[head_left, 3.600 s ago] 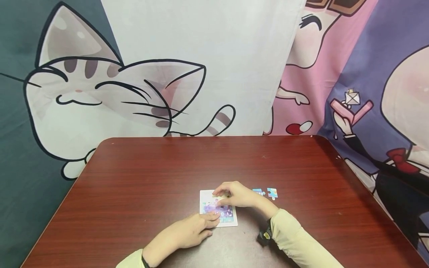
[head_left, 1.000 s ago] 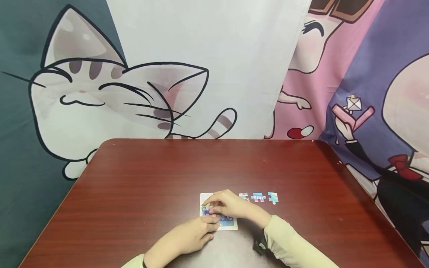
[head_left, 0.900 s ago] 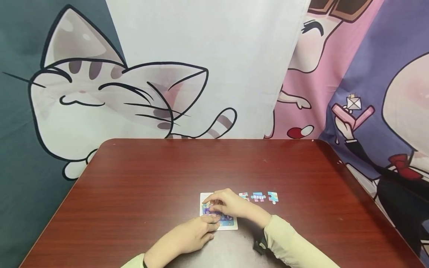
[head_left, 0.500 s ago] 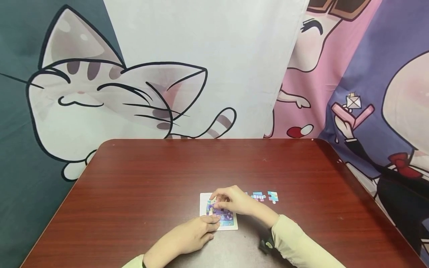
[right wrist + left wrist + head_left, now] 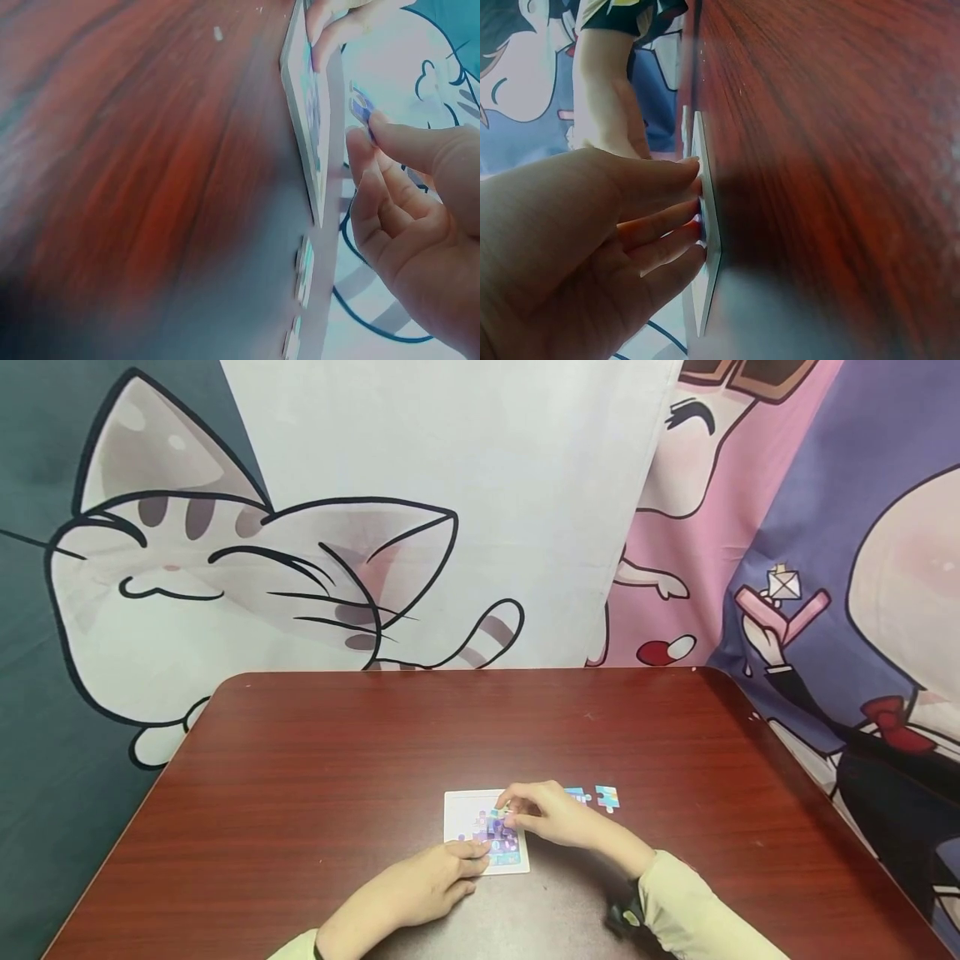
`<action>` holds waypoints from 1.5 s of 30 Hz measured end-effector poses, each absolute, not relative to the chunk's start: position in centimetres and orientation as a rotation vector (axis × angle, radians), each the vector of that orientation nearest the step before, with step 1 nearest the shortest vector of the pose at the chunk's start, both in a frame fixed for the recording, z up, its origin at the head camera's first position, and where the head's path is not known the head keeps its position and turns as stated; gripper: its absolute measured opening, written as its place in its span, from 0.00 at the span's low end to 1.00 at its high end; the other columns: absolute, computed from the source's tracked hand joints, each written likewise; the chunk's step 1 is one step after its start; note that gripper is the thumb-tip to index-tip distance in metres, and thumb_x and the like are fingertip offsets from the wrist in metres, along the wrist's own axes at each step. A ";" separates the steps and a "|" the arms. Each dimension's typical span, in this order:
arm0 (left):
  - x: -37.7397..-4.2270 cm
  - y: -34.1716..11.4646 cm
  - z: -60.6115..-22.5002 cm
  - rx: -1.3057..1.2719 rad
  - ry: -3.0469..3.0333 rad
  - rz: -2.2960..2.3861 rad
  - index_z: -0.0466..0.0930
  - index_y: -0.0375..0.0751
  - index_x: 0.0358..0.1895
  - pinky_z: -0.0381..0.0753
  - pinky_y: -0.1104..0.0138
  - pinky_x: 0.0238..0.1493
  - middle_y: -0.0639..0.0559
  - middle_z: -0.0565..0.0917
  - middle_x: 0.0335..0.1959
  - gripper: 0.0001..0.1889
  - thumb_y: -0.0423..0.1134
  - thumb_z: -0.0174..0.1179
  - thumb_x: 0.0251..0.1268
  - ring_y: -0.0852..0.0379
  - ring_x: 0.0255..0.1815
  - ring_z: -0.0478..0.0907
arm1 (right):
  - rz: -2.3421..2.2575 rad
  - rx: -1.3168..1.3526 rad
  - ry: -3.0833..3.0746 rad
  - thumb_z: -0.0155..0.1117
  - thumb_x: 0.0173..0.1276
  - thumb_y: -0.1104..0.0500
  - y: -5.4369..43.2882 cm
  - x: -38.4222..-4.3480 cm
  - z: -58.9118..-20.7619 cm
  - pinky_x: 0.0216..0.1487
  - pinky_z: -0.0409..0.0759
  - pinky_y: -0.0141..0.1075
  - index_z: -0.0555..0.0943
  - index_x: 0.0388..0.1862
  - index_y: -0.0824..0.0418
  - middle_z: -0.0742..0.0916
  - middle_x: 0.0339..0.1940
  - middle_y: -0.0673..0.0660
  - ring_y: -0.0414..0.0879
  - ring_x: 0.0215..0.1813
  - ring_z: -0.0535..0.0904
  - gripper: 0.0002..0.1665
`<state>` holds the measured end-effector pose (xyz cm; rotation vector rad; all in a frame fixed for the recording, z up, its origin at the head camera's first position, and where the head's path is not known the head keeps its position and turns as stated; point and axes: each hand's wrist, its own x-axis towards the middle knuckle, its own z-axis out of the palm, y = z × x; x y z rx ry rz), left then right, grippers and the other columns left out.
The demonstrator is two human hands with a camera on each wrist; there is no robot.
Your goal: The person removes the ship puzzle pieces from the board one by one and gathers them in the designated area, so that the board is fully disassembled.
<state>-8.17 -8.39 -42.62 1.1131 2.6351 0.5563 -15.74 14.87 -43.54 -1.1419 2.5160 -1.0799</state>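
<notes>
A flat puzzle board [image 5: 461, 806] with a white border and a purple and blue picture lies on the table before me. My left hand [image 5: 435, 878] rests its fingertips on the board's near left part; in the left wrist view its fingers [image 5: 667, 225] are nearly straight against the board's face. Thumb and fingers of my right hand [image 5: 558, 812] pinch a small jigsaw piece [image 5: 361, 105]. The right wrist view shows that piece held up off the board's surface. From the head, the piece overlaps the right part of the picture.
Beyond my right hand, a blue jigsaw piece [image 5: 577, 794] partly shows, and another piece [image 5: 608, 797] lies to its right. The brown wooden table [image 5: 337, 752] reaches back to a cartoon cloth backdrop [image 5: 525, 460].
With the jigsaw piece pinched, my right hand has moved right, from the board's left part to its right side. It now covers the leftmost loose piece. My left hand stays put.
</notes>
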 end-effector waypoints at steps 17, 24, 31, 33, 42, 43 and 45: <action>-8.2 -8.5 -43.0 1.135 2.643 0.565 0.75 0.39 0.59 0.71 0.59 0.60 0.49 0.72 0.64 0.19 0.38 0.55 0.66 0.48 0.64 0.69 | -1.089 -1.022 2.541 0.63 0.64 0.61 18.7 -14.7 -43.8 0.31 0.75 0.28 0.79 0.44 0.53 0.83 0.29 0.43 0.34 0.31 0.75 0.10; -8.3 -8.4 -43.1 1.130 2.644 0.571 0.76 0.40 0.59 0.71 0.58 0.61 0.50 0.72 0.64 0.19 0.38 0.55 0.66 0.48 0.64 0.69 | -1.066 -1.038 2.551 0.61 0.65 0.60 19.8 -14.5 -43.7 0.36 0.76 0.29 0.79 0.45 0.55 0.84 0.29 0.44 0.34 0.34 0.77 0.09; -8.2 -8.4 -43.0 1.125 2.638 0.591 0.76 0.39 0.58 0.71 0.58 0.61 0.50 0.72 0.64 0.18 0.38 0.55 0.66 0.48 0.64 0.68 | -1.093 -1.084 2.541 0.61 0.65 0.61 20.5 -14.2 -43.6 0.35 0.77 0.29 0.78 0.44 0.59 0.83 0.29 0.47 0.33 0.33 0.76 0.09; -8.2 -8.5 -43.0 1.127 2.633 0.598 0.76 0.39 0.58 0.71 0.58 0.61 0.49 0.72 0.64 0.18 0.38 0.55 0.66 0.48 0.64 0.68 | -1.095 -1.069 2.540 0.61 0.65 0.61 20.6 -14.1 -43.6 0.35 0.77 0.29 0.78 0.44 0.59 0.83 0.29 0.47 0.33 0.33 0.76 0.09; -8.3 -8.5 -43.1 1.145 2.642 0.589 0.77 0.39 0.58 0.71 0.58 0.61 0.50 0.73 0.63 0.18 0.37 0.55 0.66 0.48 0.64 0.69 | -1.045 -0.927 2.529 0.61 0.65 0.60 21.0 -14.1 -43.7 0.33 0.77 0.29 0.78 0.45 0.56 0.82 0.30 0.45 0.33 0.31 0.76 0.09; -8.3 -8.5 -43.1 1.147 2.642 0.588 0.77 0.38 0.58 0.71 0.58 0.61 0.50 0.73 0.63 0.18 0.37 0.55 0.66 0.48 0.64 0.69 | -1.044 -0.931 2.532 0.61 0.65 0.60 21.0 -14.0 -43.7 0.32 0.77 0.28 0.78 0.45 0.56 0.83 0.30 0.45 0.33 0.31 0.76 0.09; -8.4 -8.5 -43.1 1.147 2.640 0.588 0.76 0.38 0.58 0.71 0.58 0.61 0.50 0.73 0.63 0.18 0.37 0.55 0.66 0.48 0.64 0.69 | -1.042 -0.940 2.542 0.62 0.65 0.60 20.9 -14.0 -43.7 0.31 0.76 0.28 0.79 0.43 0.57 0.83 0.29 0.46 0.33 0.30 0.75 0.08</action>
